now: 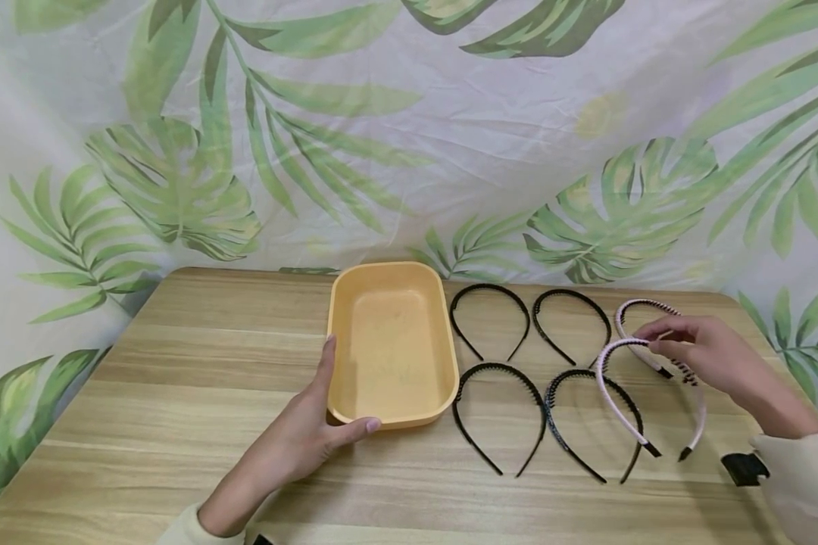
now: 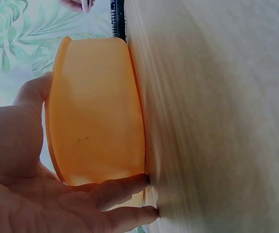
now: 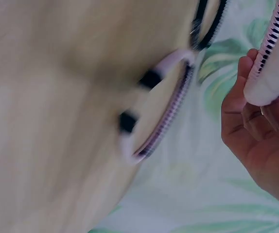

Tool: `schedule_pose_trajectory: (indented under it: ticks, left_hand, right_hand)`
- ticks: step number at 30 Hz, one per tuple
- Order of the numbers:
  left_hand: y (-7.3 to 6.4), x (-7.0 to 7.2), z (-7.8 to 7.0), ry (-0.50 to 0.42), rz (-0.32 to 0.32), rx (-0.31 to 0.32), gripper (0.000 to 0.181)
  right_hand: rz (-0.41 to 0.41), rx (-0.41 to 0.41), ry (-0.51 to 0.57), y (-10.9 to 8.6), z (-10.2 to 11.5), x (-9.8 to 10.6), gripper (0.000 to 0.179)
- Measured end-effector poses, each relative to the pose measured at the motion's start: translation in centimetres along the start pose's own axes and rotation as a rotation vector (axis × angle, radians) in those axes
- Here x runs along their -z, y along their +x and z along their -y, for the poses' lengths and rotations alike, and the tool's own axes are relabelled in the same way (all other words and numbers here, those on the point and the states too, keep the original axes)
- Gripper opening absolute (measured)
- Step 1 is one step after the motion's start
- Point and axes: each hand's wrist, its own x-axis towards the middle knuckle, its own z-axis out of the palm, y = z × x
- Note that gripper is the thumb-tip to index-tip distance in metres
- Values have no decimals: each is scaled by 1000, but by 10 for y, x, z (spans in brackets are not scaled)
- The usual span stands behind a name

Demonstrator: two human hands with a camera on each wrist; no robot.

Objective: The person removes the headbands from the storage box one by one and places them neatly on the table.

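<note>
My right hand [image 1: 705,356] pinches a pale pink headband [image 1: 608,386] by the top of its arch, above the table, with its two black-tipped ends hanging down. Black teeth line its inner side. A second pale pink headband [image 1: 622,309] lies behind it on the table, partly covered by the hand. At the front left corner of a yellow plastic tray [image 1: 395,341], my left hand [image 1: 300,435] holds on, thumb at the front rim and fingers along the left wall. The tray stands upright with nothing in it. In the left wrist view, two fingertips reach the tabletop.
To the right of the tray lie several dark headbands in two rows, including a black headband [image 1: 491,288] at the back and a dark speckled headband [image 1: 564,445] in front. A leaf-patterned cloth [image 1: 354,166] hangs behind the wooden table [image 1: 198,378].
</note>
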Motion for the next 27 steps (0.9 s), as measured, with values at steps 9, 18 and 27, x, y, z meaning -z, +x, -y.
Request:
schedule_pose_trajectory:
  ticks: [9,18,27]
  left_hand:
    - [-1,0,1,9,-15,-16,132]
    - [-1,-1,1,10,-16,-19,132]
    - [1,-1,1,16,-9,-12,131]
  right_hand:
    - [-34,-51,-8,-22,-38,1,20]
    - [-4,-141,-7,-38,-58,6,23]
    - [36,-180,-46,-40,-65,6,23]
